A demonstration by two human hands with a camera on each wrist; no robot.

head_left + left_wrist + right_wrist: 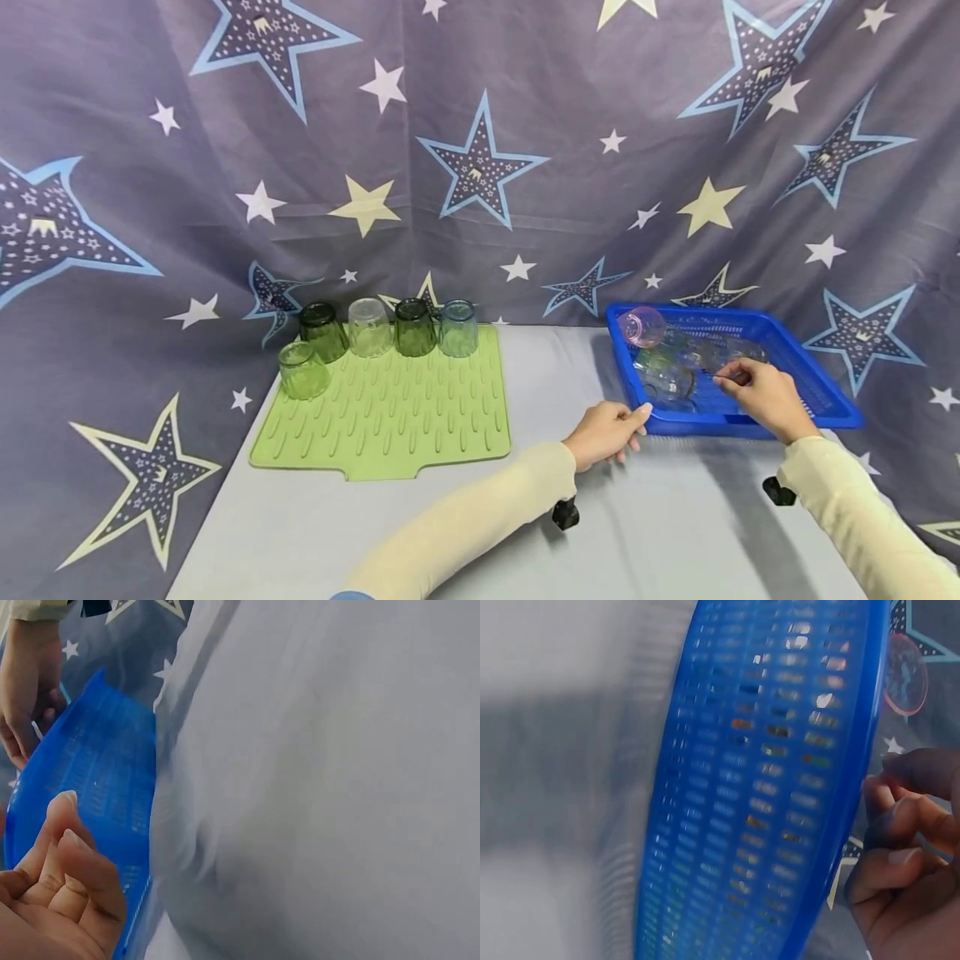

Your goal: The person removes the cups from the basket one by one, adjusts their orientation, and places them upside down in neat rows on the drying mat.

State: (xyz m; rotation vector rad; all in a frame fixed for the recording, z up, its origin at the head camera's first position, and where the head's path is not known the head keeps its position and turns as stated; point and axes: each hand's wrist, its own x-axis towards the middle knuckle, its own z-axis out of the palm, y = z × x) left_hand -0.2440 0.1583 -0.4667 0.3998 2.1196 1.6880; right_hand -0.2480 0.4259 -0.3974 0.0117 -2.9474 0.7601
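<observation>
In the head view a blue plastic basket [813, 375] stands at the right, holding several glasses. A pink-tinted glass [642, 327] leans at its back left corner, and a clear glass [675, 382] lies toward the front. My left hand [609, 432] is at the near left corner, thumb tip at the rim and fingers loosely bent below it. Over the near rim reaches my right hand [767, 396], its loosely curled fingertips close to the glasses. Nothing shows between its fingers [904, 814] in the right wrist view, where the basket wall hides most glasses.
A green drying mat [420, 408] lies on the table at the left. Along its back and left edges several upside-down glasses stand, among them a light green glass [303, 371] and a blue glass [458, 328]. A star-patterned curtain [480, 242] hangs behind.
</observation>
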